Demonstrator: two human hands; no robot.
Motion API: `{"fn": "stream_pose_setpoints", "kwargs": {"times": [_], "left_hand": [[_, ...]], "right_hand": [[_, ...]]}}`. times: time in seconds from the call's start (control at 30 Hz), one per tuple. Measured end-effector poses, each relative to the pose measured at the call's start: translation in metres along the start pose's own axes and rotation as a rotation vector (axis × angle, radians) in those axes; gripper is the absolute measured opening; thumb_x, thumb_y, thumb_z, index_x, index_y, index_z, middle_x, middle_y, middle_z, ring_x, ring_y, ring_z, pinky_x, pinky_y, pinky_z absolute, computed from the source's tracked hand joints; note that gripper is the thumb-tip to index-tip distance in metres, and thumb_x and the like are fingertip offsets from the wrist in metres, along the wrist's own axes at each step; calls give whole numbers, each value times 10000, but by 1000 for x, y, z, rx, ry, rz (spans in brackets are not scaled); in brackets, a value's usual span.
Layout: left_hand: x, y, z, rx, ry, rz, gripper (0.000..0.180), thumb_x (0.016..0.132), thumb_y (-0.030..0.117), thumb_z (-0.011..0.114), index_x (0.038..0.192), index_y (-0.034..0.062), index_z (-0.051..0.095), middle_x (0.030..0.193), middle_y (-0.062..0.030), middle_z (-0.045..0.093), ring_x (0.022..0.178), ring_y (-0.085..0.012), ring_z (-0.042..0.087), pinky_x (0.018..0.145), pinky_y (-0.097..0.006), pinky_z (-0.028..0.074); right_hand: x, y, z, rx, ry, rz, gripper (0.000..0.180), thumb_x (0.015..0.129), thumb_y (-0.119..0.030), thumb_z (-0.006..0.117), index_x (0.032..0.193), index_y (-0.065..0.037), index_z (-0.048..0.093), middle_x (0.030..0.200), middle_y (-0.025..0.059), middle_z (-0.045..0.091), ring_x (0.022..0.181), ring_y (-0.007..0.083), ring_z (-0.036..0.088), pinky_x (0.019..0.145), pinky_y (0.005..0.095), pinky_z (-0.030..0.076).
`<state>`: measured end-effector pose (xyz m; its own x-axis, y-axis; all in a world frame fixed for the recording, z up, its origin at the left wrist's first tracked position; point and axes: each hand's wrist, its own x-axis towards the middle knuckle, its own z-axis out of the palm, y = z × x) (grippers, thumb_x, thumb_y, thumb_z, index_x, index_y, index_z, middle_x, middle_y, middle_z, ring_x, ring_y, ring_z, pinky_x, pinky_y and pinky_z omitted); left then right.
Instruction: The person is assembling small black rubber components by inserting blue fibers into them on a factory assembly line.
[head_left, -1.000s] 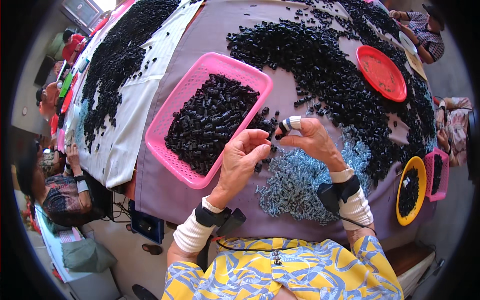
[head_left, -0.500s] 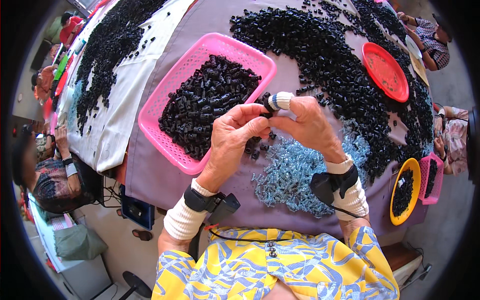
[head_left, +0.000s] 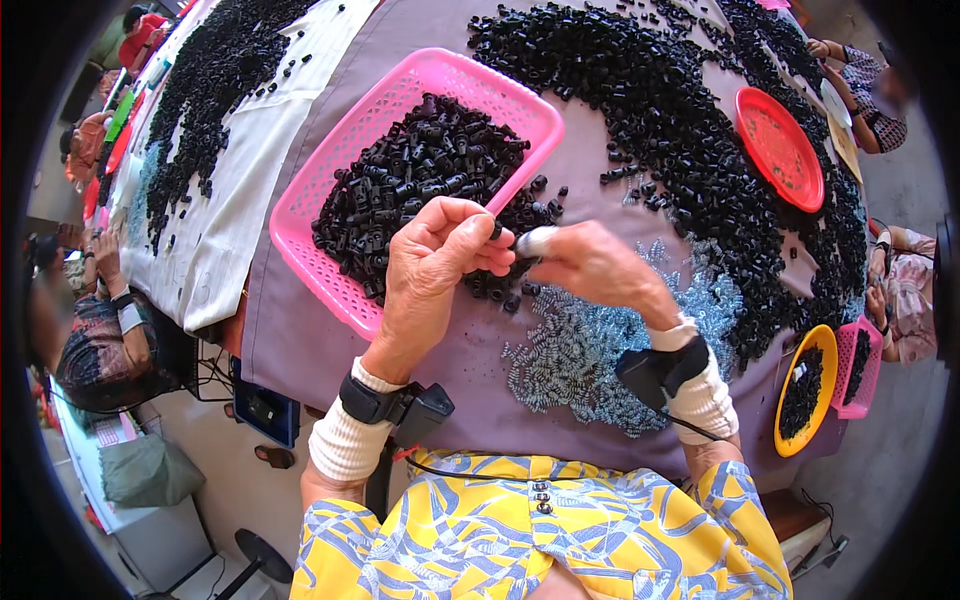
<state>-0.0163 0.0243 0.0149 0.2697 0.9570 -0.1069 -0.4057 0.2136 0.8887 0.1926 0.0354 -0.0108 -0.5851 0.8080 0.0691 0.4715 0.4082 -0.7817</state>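
My left hand (head_left: 425, 265) is closed, with a small black plastic piece (head_left: 496, 230) pinched between thumb and fingertips. Close beside it on the right is my right hand (head_left: 598, 268), its fingers smeared by motion and a white wrap (head_left: 537, 242) round one finger. Whether it holds anything cannot be made out. Behind my left hand stands a pink plastic basket (head_left: 290, 235) heaped with black cylindrical parts (head_left: 405, 165). Under and in front of my right hand lies a pile of small bluish metal springs (head_left: 575, 365). Several loose black pieces (head_left: 512, 300) lie between basket and springs.
A large spread of black parts (head_left: 640, 110) covers the far right of the purple-clothed table (head_left: 300, 345). On it sits a red tray (head_left: 780, 150); a yellow tray (head_left: 800, 400) and a small pink basket (head_left: 860, 385) are nearer. Other people sit on both sides.
My hands, together at the basket's near right corner before, have moved slightly apart and nearer to me. The right fingers have left the black piece, which stays in the left. The view has shifted a little.
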Motion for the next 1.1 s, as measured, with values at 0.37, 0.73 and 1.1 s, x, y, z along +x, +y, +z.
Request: {"fn": "stream_pose_setpoints", "kwargs": {"times": [0.37,0.73,1.1], "left_hand": [[-5,1,-11,81,57,-24,203,923,163,597,1058,11,602,847,-86,668,703,-137,649,674,-283,544],[-11,2,1,272,-39,-48,194,905,113,612,1053,-11,625,851,-61,666,741,-100,619,722,-243,512],[-13,-26,9,354,-160,-173,169,904,93,616,1042,-3,607,888,-36,652,791,-83,622,725,-222,514]], "right_hand": [[-3,25,-24,-29,138,205,166,789,-164,653,827,-5,624,752,169,637,736,310,652,663,399,502],[-26,12,8,-616,107,195,202,752,-207,693,748,-39,581,764,135,597,744,352,596,645,434,463],[-27,16,2,-392,256,224,131,756,-130,623,747,-27,544,739,173,597,731,394,573,654,442,426]]}}
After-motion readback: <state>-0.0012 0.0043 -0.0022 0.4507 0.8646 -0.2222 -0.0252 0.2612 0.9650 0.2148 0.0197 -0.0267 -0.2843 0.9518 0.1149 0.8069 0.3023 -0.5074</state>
